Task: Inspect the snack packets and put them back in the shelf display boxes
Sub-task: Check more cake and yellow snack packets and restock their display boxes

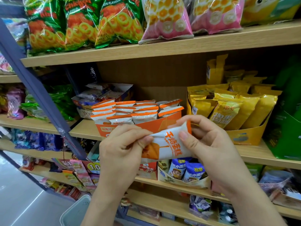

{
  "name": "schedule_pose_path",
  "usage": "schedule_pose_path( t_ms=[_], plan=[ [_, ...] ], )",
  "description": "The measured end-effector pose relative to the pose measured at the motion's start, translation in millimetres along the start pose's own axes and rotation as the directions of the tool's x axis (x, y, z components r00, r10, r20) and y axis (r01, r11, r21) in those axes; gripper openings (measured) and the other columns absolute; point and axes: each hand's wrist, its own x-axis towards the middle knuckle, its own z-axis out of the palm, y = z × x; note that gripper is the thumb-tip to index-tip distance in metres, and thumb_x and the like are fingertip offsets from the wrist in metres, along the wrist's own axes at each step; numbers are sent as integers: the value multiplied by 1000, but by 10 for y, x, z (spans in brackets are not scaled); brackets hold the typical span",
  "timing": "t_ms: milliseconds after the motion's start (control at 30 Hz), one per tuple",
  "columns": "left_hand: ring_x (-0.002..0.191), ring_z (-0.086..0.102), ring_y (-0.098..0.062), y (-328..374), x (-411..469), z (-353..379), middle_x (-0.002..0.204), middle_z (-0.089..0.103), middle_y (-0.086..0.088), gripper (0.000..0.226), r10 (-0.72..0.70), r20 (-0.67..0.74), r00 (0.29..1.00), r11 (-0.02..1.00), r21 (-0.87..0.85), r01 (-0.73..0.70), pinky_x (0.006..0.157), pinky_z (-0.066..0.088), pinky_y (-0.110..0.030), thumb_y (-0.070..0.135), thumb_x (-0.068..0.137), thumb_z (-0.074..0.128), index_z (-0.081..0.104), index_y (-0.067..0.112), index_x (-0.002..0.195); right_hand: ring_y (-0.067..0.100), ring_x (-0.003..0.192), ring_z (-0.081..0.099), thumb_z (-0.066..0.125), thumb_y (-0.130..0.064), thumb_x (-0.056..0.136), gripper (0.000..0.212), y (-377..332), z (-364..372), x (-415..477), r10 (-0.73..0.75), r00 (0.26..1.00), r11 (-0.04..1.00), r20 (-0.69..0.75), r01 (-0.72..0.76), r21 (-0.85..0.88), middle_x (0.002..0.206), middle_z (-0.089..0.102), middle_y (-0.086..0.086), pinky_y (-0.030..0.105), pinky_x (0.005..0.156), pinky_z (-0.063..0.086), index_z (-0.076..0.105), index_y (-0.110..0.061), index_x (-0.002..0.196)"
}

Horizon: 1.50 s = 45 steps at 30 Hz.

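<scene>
Wooden shelf [162, 49] behind, white-orange packet [169, 144] pinched between both hands' fingers [184, 136].

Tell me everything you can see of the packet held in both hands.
The white packet looks like glossy plastic film, printed with orange characters, an orange food picture and an orange end strip. It is tilted, right end higher, before the orange display box. The left hand and right hand pinch its ends.
</scene>
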Motion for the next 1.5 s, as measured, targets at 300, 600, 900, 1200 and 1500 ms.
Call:
schedule_pose_path(
  t_ms=[300, 600, 900, 1200, 1500],
  plan=[
    [105, 63, -6, 68, -33, -4, 106, 68, 13, 30, -94, 122, 988, 995, -8, 96, 77, 52, -12, 41, 87, 65, 73, 21, 107, 7, 91, 71, 67, -30, 72, 28, 32, 128, 35, -29, 997, 999, -71, 26, -46, 97, 75, -11, 23, 65, 59, 67, -34, 99],
    [93, 67, -3, 110, -57, 35, 95, 70, 17, 8, -252, 13, 968, 944, -214, 249, 71, 52, -12, 32, 78, 71, 72, 33, 86, 13, 92, 72, 72, -36, 65, 30, 49, 188, 30, -44, 998, 999, -44, 44, 8, 97, 75, -6, 28, 69, 60, 69, -31, 94],
    [104, 66, -16, 163, -114, 60, 106, 70, 5, 20, -335, 116, 935, 880, -315, 354, 75, 60, -27, 28, 87, 70, 71, 27, 107, 3, 92, 68, 69, -41, 68, 20, 42, 193, 16, -100, 992, 991, -82, 92, -100, 91, 73, -16, 19, 69, 58, 72, -36, 87],
    [84, 68, -13, 247, -57, 56, 81, 71, 8, 10, -320, -32, 947, 915, -271, 300, 67, 54, -19, 33, 82, 68, 75, 27, 83, -1, 94, 66, 69, -35, 77, 15, 81, 269, -28, -148, 989, 973, -18, 142, -180, 89, 72, -19, 13, 69, 54, 75, -35, 91],
    [93, 72, -25, 242, -115, 60, 92, 75, -5, 18, -536, -52, 842, 744, -502, 442, 73, 61, -44, 38, 78, 67, 78, 25, 84, 7, 101, 65, 71, -39, 75, 25, 125, 317, -43, -325, 937, 931, -126, 294, -216, 100, 67, -16, 18, 72, 57, 60, -32, 97]
  ],
)
